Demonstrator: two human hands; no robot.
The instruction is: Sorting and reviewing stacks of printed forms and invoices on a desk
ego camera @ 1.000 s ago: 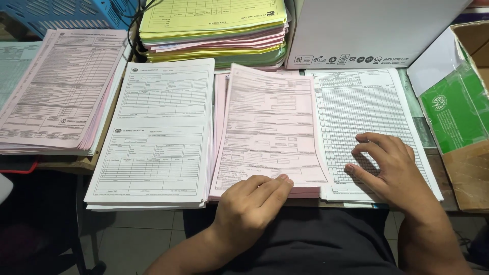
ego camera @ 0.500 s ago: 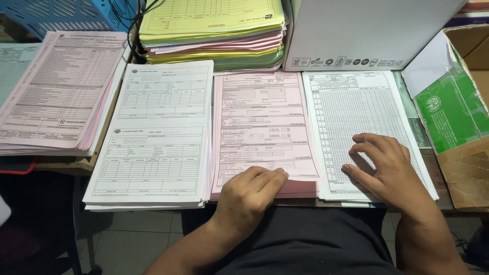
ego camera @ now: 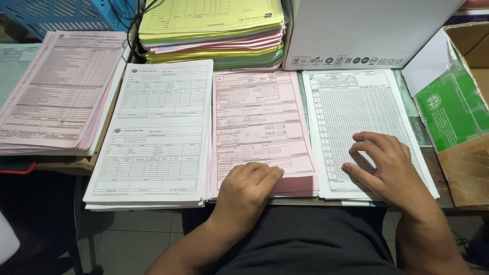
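My left hand (ego camera: 247, 191) rests on the near edge of a pink form stack (ego camera: 260, 122) in the middle of the desk, fingers curled over the bottom of the top pink sheet, which lies nearly flat. My right hand (ego camera: 384, 165) lies with spread fingertips on a stack of white gridded sheets (ego camera: 356, 112) to the right. A stack of white forms (ego camera: 158, 132) sits to the left of the pink stack.
A pink form pile (ego camera: 56, 86) lies at far left. Yellow, pink and green sheets (ego camera: 214, 30) are stacked at the back beside a white box (ego camera: 367, 30). An open cardboard box with green packs (ego camera: 458, 107) stands at right. A blue crate (ego camera: 66, 12) is at back left.
The top pink sheet, lifted and tilted a second ago, has come down flat onto the pink stack under my left hand. My right hand has stayed on the gridded sheets.
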